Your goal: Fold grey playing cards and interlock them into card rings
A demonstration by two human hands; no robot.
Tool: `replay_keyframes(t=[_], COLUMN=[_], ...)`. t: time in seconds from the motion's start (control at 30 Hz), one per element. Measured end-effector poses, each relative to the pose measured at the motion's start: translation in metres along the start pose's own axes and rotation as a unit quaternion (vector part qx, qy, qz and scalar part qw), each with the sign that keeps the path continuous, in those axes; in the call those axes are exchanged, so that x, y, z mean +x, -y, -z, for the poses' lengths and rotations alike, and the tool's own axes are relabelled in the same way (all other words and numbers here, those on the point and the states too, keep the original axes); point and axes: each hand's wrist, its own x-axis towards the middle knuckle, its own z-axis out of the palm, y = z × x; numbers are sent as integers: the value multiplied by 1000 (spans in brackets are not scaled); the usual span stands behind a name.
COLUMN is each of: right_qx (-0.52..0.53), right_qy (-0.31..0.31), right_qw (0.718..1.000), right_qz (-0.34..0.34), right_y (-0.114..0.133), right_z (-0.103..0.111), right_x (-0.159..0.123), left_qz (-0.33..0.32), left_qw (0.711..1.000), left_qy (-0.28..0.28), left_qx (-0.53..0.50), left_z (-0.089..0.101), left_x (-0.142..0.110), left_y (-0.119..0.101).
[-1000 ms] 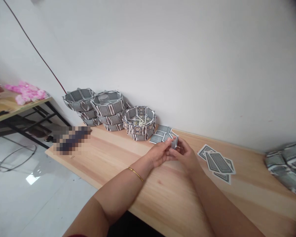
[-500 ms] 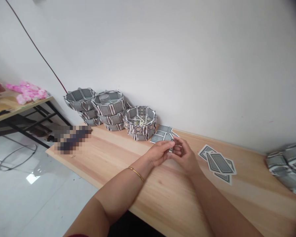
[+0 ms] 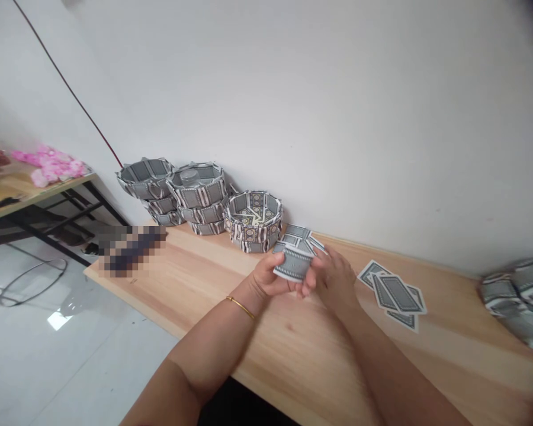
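Pale wood-grain tabletop [image 3: 182, 284] along a plain white wall [image 3: 320, 118], seen from head height; places are given from the low, round, patterned basket of folded cards [image 3: 254, 242] standing near the wall. To its left rise two taller stacks of round grey folded-card baskets [image 3: 199, 198]; just to its right lies a group of flat, grey, white-bordered cards [image 3: 297, 231], and farther to its right an overlapping set of similar cards [image 3: 397, 293]. One bowed grey paper card with white edges [image 3: 294, 265] is held to the right of the basket and nearer the wearer, its long axis apparently running crosswise from one hand toward the other. The left hand [image 3: 267, 276] pinches the left end, thumb over the face and fingers beneath; from it the card extends toward the right hand [image 3: 334, 277]. This second hand lies at the opposite end, fingers curled and blurred; whether they grip or only touch it cannot be told. Of the two, the left is in clearer contact.
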Motion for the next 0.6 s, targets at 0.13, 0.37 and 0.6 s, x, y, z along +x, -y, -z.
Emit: replay_keyframes(t=[0.13, 0.37, 0.6], right_qx=[-83, -92, -54], right_qy=[102, 128, 93], right_qw=[991, 987, 994], right_qz=[29, 17, -10], right_y=[2, 8, 11], right_z=[-1, 4, 7], right_x=[-2, 4, 1], left_qz=[131, 186, 173], left_qw=[982, 965, 965], left_qy=[95, 139, 145], left_qx=[92, 122, 132], left_z=[-6, -14, -15], left_x=[1, 8, 7], left_y=[9, 15, 13])
